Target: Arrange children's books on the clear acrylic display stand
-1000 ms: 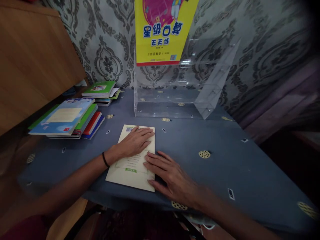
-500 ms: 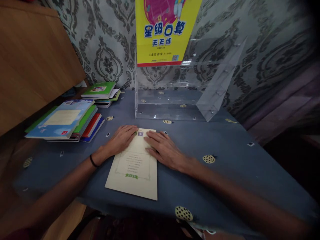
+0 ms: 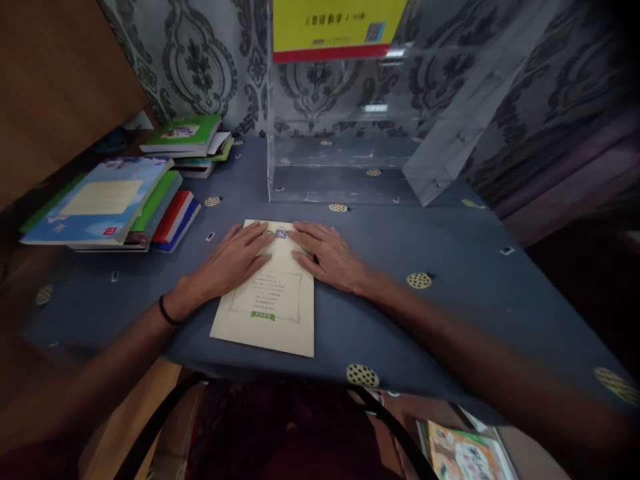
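Note:
A cream-coloured book lies flat on the blue tablecloth in front of me, its printed text and green banner upside down to my view. Across its upper left part rests my left hand, fingers stretched and a little apart. My right hand lies over the upper right edge of the book, also with fingers extended. Between the fingertips of both hands a small QR code shows. Neither hand grips anything; both press or rest on the cover.
Beyond the book stands a clear acrylic rack holding a yellow book. To the left are a stack topped by a blue book and another topped by a green book. An orange-covered book lies below the table edge.
The camera view has tilted downward, so everything sits higher in the picture. My left hand has shifted further onto the book, its thumb now spread over the cover.

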{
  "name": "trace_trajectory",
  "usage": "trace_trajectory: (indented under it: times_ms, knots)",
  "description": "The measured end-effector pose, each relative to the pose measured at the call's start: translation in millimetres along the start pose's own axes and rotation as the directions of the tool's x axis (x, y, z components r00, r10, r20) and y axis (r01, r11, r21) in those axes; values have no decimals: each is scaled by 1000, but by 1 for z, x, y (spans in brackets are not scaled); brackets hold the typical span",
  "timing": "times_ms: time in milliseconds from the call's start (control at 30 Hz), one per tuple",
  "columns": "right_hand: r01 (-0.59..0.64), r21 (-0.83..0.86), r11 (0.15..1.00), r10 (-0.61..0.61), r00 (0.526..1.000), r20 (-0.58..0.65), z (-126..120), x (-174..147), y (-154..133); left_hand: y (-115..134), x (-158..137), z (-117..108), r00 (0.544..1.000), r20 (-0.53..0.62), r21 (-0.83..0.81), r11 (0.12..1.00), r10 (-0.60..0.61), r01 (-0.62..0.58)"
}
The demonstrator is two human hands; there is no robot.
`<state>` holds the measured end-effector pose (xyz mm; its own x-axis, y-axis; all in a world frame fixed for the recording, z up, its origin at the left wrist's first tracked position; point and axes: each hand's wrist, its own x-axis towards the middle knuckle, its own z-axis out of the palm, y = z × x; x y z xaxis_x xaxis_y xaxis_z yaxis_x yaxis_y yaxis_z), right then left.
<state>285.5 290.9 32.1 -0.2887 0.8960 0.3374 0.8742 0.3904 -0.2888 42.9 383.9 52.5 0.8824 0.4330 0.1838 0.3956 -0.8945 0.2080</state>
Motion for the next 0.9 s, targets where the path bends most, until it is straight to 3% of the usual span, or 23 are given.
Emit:
trace_trajectory:
  times_ms: [200, 400, 633, 800, 900]
  knots:
    - [65, 11, 998, -65, 998, -7, -3, -12, -11, 28, -50, -15, 984, 176, -78, 997, -13, 27]
    - [91, 10, 996, -91, 996, 3, -5, -33, -24, 50, -109, -37, 932, 322, -115, 984, 165, -135]
    - [87, 40, 995, -89, 994, 56, -12, -62, -44, 64, -150, -31, 968, 199, 61, 984, 152, -168]
    - [143, 95, 985, -156, 976, 154, -22, -88, -51, 65, -158, -49, 965, 155, -38, 977, 211, -207]
    - [153, 115, 981, -170, 974, 150, -24, -95, -56, 66, -157, -68, 978, 54, -123, 973, 203, -195]
